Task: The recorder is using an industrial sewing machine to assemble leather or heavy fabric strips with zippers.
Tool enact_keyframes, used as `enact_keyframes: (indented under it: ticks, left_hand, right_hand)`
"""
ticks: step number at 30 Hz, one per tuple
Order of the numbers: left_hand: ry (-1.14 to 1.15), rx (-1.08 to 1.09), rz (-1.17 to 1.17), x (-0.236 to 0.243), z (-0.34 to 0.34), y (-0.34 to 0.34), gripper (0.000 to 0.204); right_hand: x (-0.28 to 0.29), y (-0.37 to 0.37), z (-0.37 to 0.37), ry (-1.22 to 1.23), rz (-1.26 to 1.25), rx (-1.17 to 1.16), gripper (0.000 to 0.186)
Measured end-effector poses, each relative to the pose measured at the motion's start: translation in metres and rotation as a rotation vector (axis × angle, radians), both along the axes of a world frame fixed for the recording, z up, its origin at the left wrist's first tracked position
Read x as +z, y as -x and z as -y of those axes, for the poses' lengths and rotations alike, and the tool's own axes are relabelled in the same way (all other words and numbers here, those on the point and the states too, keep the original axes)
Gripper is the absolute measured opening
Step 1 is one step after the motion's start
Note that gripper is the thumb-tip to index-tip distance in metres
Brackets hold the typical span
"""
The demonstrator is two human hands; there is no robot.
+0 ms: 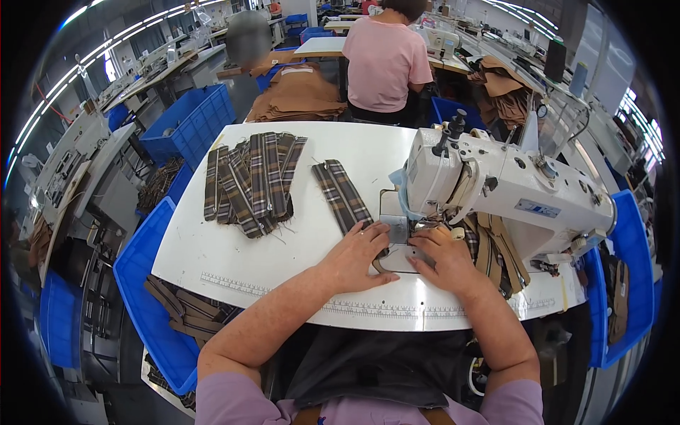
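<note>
My left hand point(358, 258) rests on the white sewing table point(184, 248) with fingers apart, touching the lower end of a plaid zippered strip point(338, 191) left of the metal needle plate point(393, 225). My right hand point(446, 258) lies spread beside it, fingertips just under the needle area of the white industrial sewing machine point(531, 205); what is beneath them is mostly hidden. A pile of plaid zippered strips point(251, 180) lies at the table's left, and tan and plaid strips point(496, 251) lie under the machine arm, right of my right hand.
Blue bins with fabric strips flank the table on the left point(131, 255) and right point(637, 283). A printed ruler point(361, 309) follows the near edge. Beyond the table, a person in pink point(382, 64) and another, blurred person point(248, 42) are near stacks of brown pieces point(297, 95).
</note>
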State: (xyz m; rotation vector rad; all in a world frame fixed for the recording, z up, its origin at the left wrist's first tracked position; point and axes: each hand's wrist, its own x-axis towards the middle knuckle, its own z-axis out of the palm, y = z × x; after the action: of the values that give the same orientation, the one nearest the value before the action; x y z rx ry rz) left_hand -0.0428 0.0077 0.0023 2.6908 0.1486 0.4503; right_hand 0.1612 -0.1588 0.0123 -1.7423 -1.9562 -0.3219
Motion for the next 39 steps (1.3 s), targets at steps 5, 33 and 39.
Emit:
enact_keyframes:
  ticks: [5, 33, 39]
  left_hand:
    - [-0.118, 0.052, -0.006, 0.014, 0.013, 0.019, 0.105]
    - [-0.141, 0.547, 0.552, 0.022, -0.153, 0.129, 0.04]
    - [0.488, 0.853, 1.046, 0.063, -0.2, 0.118, 0.03]
  right_hand:
    - [-0.002, -0.002, 0.002, 0.045, -0.029, -0.014, 0.033]
    - [-0.004, -0.003, 0.004, 0.046, -0.098, 0.009, 0.033]
    - [-0.01, -0.007, 0.003, 0.006, -0.075, 0.051, 0.035]
